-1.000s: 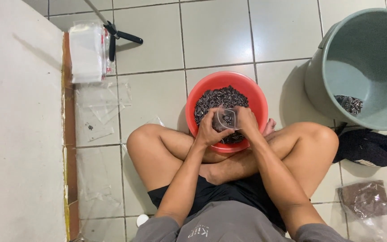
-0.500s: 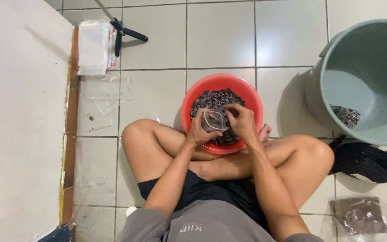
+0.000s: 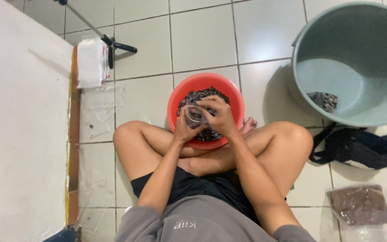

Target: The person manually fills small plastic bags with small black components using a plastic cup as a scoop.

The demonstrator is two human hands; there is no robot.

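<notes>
I sit cross-legged on a tiled floor with a red bowl [image 3: 176,96] between my legs, filled with small dark grey pieces [image 3: 202,95]. My left hand [image 3: 183,130] holds a small clear plastic cup [image 3: 193,115] over the bowl. Reaching over from above, my right hand [image 3: 218,117] has its fingers curled at the cup's rim and over the pile. What the cup holds is hard to make out.
A large grey-green bucket [image 3: 359,27] stands at the right with a filled bag [image 3: 322,100] in it. A black bag [image 3: 359,150] and a packet of brown material [image 3: 360,205] lie at right. White bags [image 3: 90,62] and clear plastic bags [image 3: 99,107] lie beside a white wall [image 3: 19,134].
The view shifted slightly. My right hand moved over the cup's top and my hands dropped a little closer to the pile in the bowl.
</notes>
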